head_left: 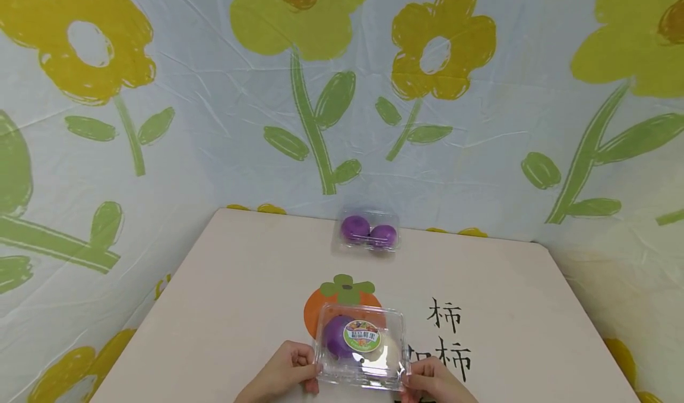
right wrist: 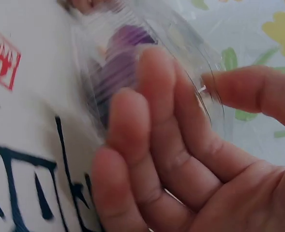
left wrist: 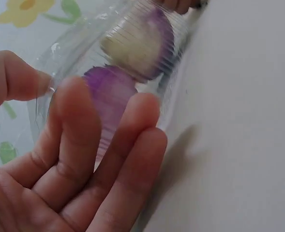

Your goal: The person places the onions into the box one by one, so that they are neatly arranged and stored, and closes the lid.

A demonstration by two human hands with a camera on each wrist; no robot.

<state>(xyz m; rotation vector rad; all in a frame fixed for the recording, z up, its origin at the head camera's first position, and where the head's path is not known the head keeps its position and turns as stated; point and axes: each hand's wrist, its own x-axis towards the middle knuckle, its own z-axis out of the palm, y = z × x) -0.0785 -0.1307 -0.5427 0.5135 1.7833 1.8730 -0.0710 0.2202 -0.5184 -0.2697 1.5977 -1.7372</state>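
Observation:
A clear plastic clamshell box (head_left: 361, 346), its lid down, is held by both hands just above the near part of the table. Inside are a round purple onion-like vegetable (head_left: 335, 339) and a paler one (head_left: 389, 352), beneath a round fruit label (head_left: 361, 336). My left hand (head_left: 285, 368) pinches the box's left edge between thumb and fingers, the other fingers underneath. On the opposite side, my right hand (head_left: 434, 381) pinches the right edge the same way. Through the box's ribbed side in the left wrist view, one vegetable (left wrist: 140, 46) shows white and purple.
A second clear box (head_left: 369, 229) with two purple round vegetables stands near the table's far edge. The pale table mat (head_left: 240, 284) bears a printed persimmon (head_left: 315, 311) and black characters (head_left: 449, 340). A flower-printed cloth (head_left: 240, 136) hangs behind and at both sides.

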